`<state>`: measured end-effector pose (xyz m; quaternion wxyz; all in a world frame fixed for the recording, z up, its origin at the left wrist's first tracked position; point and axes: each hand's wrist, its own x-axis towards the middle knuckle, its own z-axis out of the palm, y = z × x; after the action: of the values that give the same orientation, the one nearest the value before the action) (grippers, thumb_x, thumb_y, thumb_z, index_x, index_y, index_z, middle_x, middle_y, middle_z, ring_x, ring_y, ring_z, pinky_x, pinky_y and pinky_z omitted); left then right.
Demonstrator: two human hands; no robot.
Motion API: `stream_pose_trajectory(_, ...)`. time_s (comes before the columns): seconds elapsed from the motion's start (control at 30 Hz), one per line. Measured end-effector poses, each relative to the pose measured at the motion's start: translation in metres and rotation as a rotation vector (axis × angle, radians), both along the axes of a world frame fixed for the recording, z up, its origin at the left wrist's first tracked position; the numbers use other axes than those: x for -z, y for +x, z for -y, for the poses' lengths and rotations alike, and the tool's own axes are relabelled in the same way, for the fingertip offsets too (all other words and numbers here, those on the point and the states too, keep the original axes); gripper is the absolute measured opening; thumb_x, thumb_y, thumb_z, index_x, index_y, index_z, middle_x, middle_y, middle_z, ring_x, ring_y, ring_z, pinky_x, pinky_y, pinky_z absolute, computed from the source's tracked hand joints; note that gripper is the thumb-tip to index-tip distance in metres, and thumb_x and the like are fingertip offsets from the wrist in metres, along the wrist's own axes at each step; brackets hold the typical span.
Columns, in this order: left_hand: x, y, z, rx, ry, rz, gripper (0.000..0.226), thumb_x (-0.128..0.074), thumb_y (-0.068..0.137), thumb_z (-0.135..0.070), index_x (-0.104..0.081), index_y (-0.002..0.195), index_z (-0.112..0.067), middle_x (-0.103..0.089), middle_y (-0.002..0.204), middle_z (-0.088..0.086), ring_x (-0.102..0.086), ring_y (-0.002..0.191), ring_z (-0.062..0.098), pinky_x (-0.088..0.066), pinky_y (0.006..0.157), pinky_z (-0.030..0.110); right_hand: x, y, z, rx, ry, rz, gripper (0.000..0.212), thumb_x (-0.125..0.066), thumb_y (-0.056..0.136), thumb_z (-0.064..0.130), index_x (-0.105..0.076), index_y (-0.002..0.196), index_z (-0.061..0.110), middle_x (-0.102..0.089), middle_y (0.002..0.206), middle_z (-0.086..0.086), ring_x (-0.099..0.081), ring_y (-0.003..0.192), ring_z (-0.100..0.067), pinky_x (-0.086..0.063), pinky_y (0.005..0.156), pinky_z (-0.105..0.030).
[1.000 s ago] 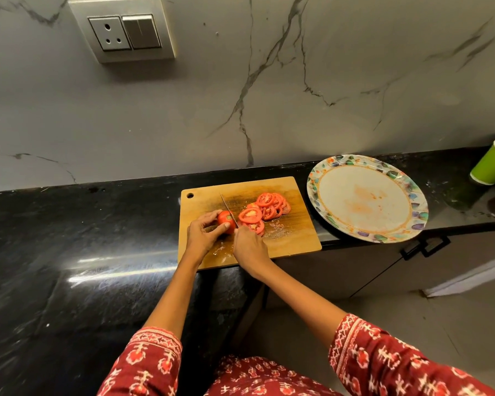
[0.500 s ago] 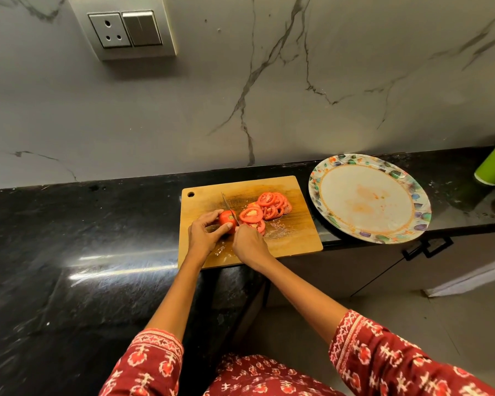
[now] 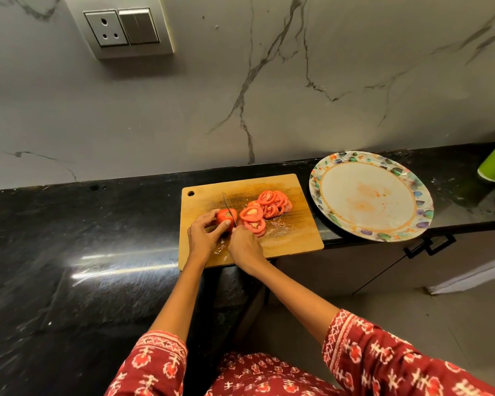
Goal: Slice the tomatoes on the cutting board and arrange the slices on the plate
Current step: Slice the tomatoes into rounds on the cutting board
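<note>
Wooden board [image 3: 295, 238], round red slices [image 3: 269, 205], thin steel knife [image 3: 228, 207], glossy plate [image 3: 369, 164]

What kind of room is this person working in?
Most likely a home kitchen: a black stone counter under a marble-look wall, a wooden cutting board with tomato slices, and a patterned plate beside it.

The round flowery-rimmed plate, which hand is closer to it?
The right hand. It grips the knife on the wooden cutting board, toward the round flowery-rimmed plate. The left hand holds the uncut tomato piece, farther away.
</note>
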<state>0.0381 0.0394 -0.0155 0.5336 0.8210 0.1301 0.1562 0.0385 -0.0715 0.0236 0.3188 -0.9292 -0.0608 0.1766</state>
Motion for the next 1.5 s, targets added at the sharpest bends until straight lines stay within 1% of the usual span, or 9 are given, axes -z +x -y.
stream_pose_trajectory(0.1,0.0,0.0,-0.002,0.018,-0.015,-0.025,0.042,-0.071,0.078,-0.018,-0.061,0.117,-0.005,-0.062,0.117,0.012,-0.058,0.109,0.021,-0.051,0.091,0.036,0.003,-0.001,0.002,-0.004,-0.012,0.008,0.032,-0.029,0.102,0.018,-0.05,0.117,-0.001,-0.059,0.117,-0.02,-0.056,0.111,-0.034,-0.042,0.078,-0.034)
stream_pose_trajectory(0.43,0.001,0.0,-0.001,0.006,-0.034,-0.033,0.044,-0.073,0.076,-0.016,-0.06,0.117,-0.006,-0.061,0.118,0.009,-0.056,0.11,0.019,-0.05,0.089,0.029,0.009,0.0,-0.001,-0.019,-0.05,0.019,0.036,-0.026,0.103,0.02,-0.049,0.121,-0.002,-0.058,0.119,-0.02,-0.055,0.112,-0.035,-0.044,0.082,-0.038)
stream_pose_trajectory(0.6,0.0,0.001,-0.004,0.018,-0.063,-0.063,0.045,-0.072,0.077,-0.019,-0.061,0.118,-0.004,-0.062,0.119,0.012,-0.057,0.111,0.021,-0.051,0.092,0.039,0.018,-0.007,0.003,-0.046,-0.087,0.027,0.033,-0.027,0.103,0.019,-0.047,0.119,-0.001,-0.058,0.118,-0.021,-0.054,0.112,-0.036,-0.044,0.084,-0.039)
stream_pose_trajectory(0.77,-0.001,0.001,-0.005,0.019,-0.06,-0.082,0.046,-0.071,0.077,-0.019,-0.06,0.119,-0.004,-0.062,0.119,0.014,-0.057,0.111,0.022,-0.05,0.093,0.039,0.012,0.0,0.002,-0.064,-0.099,0.01,0.035,-0.027,0.103,0.019,-0.047,0.121,-0.002,-0.057,0.121,-0.021,-0.054,0.114,-0.036,-0.044,0.086,-0.039)
stream_pose_trajectory(0.97,-0.003,0.003,-0.008,-0.002,-0.094,-0.117,0.046,-0.07,0.079,-0.02,-0.058,0.121,-0.004,-0.062,0.119,0.014,-0.058,0.111,0.023,-0.05,0.094,0.04,0.016,-0.016,0.017,-0.154,-0.235,0.074,0.03,-0.032,0.097,0.003,-0.046,0.123,-0.003,-0.056,0.122,-0.019,-0.054,0.115,-0.033,-0.045,0.087,-0.037)
stream_pose_trajectory(1.07,-0.005,0.005,-0.009,0.003,-0.113,-0.138,0.043,-0.068,0.081,-0.021,-0.059,0.121,-0.007,-0.063,0.118,0.012,-0.059,0.109,0.021,-0.05,0.094,0.041,0.021,-0.026,0.029,-0.158,-0.252,0.08,0.029,-0.03,0.097,0.002,-0.046,0.122,-0.001,-0.057,0.119,-0.017,-0.055,0.112,-0.033,-0.045,0.086,-0.038)
stream_pose_trajectory(1.23,-0.006,0.005,-0.011,-0.013,-0.17,-0.177,0.041,-0.066,0.083,-0.023,-0.059,0.122,-0.01,-0.065,0.112,0.018,-0.057,0.107,0.038,-0.049,0.089,0.047,0.03,-0.039,0.048,-0.203,-0.336,0.166,0.029,-0.029,0.099,0.008,-0.042,0.124,0.0,-0.06,0.115,-0.013,-0.061,0.105,-0.029,-0.048,0.079,-0.036)
stream_pose_trajectory(1.37,-0.011,0.002,-0.013,0.002,-0.19,-0.204,0.043,-0.066,0.083,-0.02,-0.057,0.123,-0.01,-0.062,0.119,0.011,-0.057,0.11,0.026,-0.048,0.095,0.043,0.032,-0.042,0.055,-0.222,-0.361,0.214,0.03,-0.027,0.1,0.008,-0.041,0.125,0.002,-0.06,0.115,-0.012,-0.062,0.103,-0.028,-0.049,0.078,-0.035)
stream_pose_trajectory(1.5,-0.014,-0.005,-0.009,0.027,-0.185,-0.182,0.044,-0.065,0.083,-0.012,-0.054,0.125,-0.006,-0.059,0.122,0.009,-0.055,0.109,0.017,-0.046,0.096,0.034,0.023,-0.037,0.051,-0.117,-0.263,0.193,0.026,-0.029,0.101,0.012,-0.045,0.119,0.002,-0.061,0.113,-0.014,-0.061,0.104,-0.031,-0.048,0.078,-0.037)
